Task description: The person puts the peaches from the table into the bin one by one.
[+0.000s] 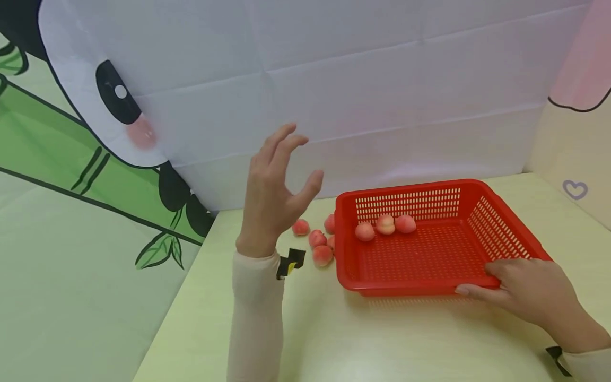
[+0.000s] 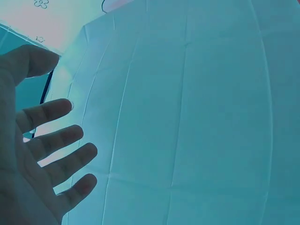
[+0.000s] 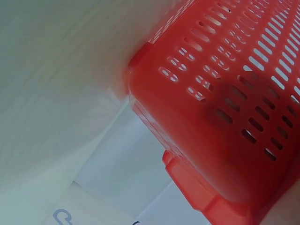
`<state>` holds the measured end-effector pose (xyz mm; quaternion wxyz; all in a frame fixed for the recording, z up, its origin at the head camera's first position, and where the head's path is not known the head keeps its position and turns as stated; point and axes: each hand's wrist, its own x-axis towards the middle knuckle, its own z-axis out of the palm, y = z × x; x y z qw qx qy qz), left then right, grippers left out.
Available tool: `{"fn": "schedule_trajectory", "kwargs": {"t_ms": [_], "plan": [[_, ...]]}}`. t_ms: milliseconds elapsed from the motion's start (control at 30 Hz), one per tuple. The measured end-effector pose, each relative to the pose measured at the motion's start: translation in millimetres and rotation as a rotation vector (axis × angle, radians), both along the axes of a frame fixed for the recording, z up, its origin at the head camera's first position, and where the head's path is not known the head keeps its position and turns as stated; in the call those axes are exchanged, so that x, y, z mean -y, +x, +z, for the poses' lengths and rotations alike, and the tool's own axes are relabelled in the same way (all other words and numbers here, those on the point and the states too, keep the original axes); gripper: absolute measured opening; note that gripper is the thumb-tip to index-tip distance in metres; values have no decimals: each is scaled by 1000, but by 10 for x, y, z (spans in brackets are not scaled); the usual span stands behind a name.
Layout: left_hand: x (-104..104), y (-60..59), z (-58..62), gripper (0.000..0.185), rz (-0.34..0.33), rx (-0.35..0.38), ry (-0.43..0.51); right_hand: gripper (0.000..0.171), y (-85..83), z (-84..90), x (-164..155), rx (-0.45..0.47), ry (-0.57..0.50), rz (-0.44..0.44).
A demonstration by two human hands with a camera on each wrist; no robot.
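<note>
My left hand (image 1: 269,191) is raised above the table, its fingers spread and slightly bent, holding nothing. The left wrist view shows the same hand (image 2: 35,140) in front of pale cloth. At the near right corner of a red plastic basket (image 1: 420,286), my right hand (image 1: 534,286) grips the rim, thumb outside and fingers over the edge. Inside the basket, three peaches, among them a split-looking peach (image 1: 385,224), sit toward the far left. Several loose peaches (image 1: 322,255) lie on the table beside the basket's left wall, some partly hidden by it. The right wrist view shows the basket's slotted wall (image 3: 187,112) up close.
A pale table (image 1: 229,318) bears the basket and the loose peaches. Behind it hangs a creased white cloth (image 1: 358,106) with a cartoon print. Printed green bamboo (image 1: 62,143) shows on the left, and a heart-marked cloth (image 1: 575,189) on the right.
</note>
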<state>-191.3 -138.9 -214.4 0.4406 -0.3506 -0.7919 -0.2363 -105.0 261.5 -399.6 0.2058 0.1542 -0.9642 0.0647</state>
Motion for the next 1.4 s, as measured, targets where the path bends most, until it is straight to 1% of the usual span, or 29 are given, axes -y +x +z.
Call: {"fn": "schedule_trajectory", "kwargs": {"t_ms": [100,167,233,333,433,533,600,700,833,900,967,1100,1200,1267,1333,1400], "plan": [[140,102,-102,47,29,23,36,64,-1,18,12,16,5,1],[175,163,-167,48,27,33,51,62,7,35,16,27,12,-6],[170,220,-200,48,14,31,54,61,12,41,3,30,14,-9],[141,290,-204,49,7,21,52,60,23,31,-19,14,16,-9],[147,346,-176,50,21,10,48,59,18,14,-35,4,17,-5],[197,379,-168,51,48,17,41,60,8,8,-32,-4,17,1],[229,387,-168,53,78,41,35,61,2,3,-26,-9,17,4],[266,392,-175,60,114,108,21,62,0,-4,-15,-10,16,6],[297,385,-196,69,129,188,7,61,2,-8,-2,7,17,1],[316,356,-213,71,132,213,1,58,0,-1,3,28,22,-5],[346,300,-244,72,144,242,-2,56,-5,8,8,56,28,-14],[417,122,-346,72,193,343,-8,54,-12,16,4,75,36,-18],[452,-32,-458,71,236,442,-23,55,-11,5,-7,73,38,-13],[463,-141,-541,69,253,496,-33,56,-13,-1,-15,81,38,-13],[476,-258,-642,66,260,541,-33,56,-14,-9,-15,82,39,-14],[502,-386,-769,63,265,578,-34,55,-18,-12,-12,70,36,-10]]}}
